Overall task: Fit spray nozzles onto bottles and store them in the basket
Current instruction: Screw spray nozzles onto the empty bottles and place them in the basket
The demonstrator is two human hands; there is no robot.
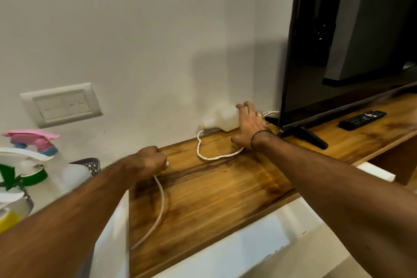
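A translucent white bottle lies on its side against the wall at the back of the wooden table, neck pointing left. My right hand spans its base end, fingers curled over the top and thumb low beside it. My left hand is closed in a fist round a spray nozzle, mostly hidden, with a bit of yellow showing below. Its clear dip tube hangs down over the table. A dark patterned basket stands at the left, holding bottles with a pink nozzle and a green collar.
A twisted white cord loops across the table from the bottle's neck to my right wrist. A large black television stands at the right on a foot, with a remote before it. A wall socket plate is at the left.
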